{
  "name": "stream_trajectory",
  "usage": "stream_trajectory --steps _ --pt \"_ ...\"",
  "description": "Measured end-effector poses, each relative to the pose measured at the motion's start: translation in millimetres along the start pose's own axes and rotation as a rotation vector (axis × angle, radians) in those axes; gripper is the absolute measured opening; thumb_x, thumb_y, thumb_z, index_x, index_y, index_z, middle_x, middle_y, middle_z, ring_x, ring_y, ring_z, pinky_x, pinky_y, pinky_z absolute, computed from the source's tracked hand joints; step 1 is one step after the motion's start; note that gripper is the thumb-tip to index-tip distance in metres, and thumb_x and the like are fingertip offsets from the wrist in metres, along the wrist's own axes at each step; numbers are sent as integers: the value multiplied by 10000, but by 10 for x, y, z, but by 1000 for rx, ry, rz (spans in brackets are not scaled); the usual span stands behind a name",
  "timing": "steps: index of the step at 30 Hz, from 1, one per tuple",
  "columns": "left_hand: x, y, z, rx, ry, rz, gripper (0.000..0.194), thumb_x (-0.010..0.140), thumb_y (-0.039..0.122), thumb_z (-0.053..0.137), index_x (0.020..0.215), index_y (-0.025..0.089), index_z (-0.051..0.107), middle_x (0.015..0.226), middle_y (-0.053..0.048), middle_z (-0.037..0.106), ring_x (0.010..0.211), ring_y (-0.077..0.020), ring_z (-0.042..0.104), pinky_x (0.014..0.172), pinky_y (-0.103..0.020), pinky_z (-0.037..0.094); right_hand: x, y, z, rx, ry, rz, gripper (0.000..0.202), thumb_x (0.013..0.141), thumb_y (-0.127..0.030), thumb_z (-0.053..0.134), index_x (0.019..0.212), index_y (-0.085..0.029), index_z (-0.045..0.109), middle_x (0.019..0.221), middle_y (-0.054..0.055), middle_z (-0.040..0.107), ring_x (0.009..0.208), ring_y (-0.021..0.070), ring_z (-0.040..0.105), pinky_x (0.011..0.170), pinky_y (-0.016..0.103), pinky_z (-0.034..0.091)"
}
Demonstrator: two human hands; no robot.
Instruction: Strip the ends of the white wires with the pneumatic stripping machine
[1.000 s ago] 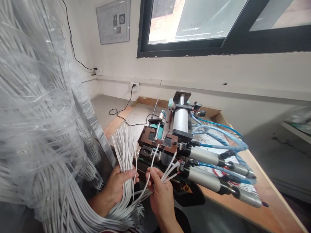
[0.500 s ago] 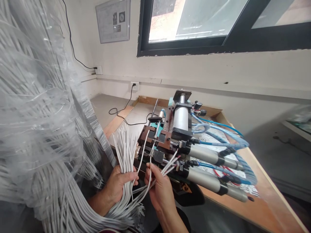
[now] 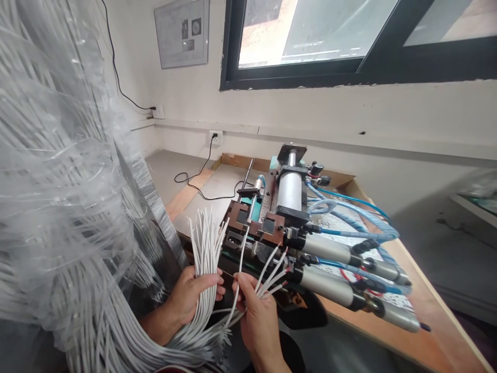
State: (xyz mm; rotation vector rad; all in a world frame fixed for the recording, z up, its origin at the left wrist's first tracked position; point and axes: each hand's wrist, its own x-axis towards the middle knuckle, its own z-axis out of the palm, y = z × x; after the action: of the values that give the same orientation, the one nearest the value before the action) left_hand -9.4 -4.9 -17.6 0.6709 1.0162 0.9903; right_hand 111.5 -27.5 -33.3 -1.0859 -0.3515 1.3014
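A thick bundle of white cables (image 3: pixel 205 248) stands upright in my left hand (image 3: pixel 190 295), its thumb pressed across the front. To the right, my right hand (image 3: pixel 256 311) pinches one white cable (image 3: pixel 241 254) between thumb and fingertips; the upper end of that cable reaches the brown jaws of the machine (image 3: pixel 254 228). Several more cables (image 3: pixel 274 274), some with reddish tips, fan out to the right from the same hand. Both hands are in front of the machine, below its jaws.
Plastic-wrapped cable bundles (image 3: pixel 58 171) fill the left side. Metal cylinders (image 3: pixel 330 290) and blue air hoses (image 3: pixel 357 230) extend right over the wooden-edged bench (image 3: pixel 430 321). A black cord (image 3: pixel 209 160) runs to a wall socket. A window is above.
The cable that stood apart beside the left bundle now lies closer to it. My right hand has shifted slightly down and right, and its fanned cables are more spread. The machine's jaws and cylinder rods have shifted.
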Motion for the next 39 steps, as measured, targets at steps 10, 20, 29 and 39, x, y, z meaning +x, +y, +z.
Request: stream_trajectory --steps 10,20,29,39 --pt "5 -34 -1 39 4 51 157 556 182 706 682 113 644 457 12 590 404 -107 549 414 -214 431 67 -128 84 55 -51 100 273 570 -354 750 692 -131 650 452 -70 430 406 49 326 388 175 244" --pt "-44 -14 21 78 -213 59 212 591 164 669 794 111 700 664 -44 662 545 -126 563 532 -250 455 42 -10 95 -3 -229 3 244 635 -381 707 637 -149 632 465 -46 472 386 87 409 383 222 337" --pt "-52 42 25 197 -236 175 165 619 162 653 764 123 719 659 -35 676 647 -165 564 662 -288 442 14 31 -3 -186 -205 -128 197 666 -338 693 674 -146 653 512 -15 551 485 112 485 505 244 394" --pt "-25 11 -10 209 -203 140 122 606 202 684 687 113 704 614 -34 668 601 -154 567 609 -266 430 5 -40 4 -306 -219 -194 232 669 -366 679 598 -150 637 501 -12 541 487 115 459 508 244 377"
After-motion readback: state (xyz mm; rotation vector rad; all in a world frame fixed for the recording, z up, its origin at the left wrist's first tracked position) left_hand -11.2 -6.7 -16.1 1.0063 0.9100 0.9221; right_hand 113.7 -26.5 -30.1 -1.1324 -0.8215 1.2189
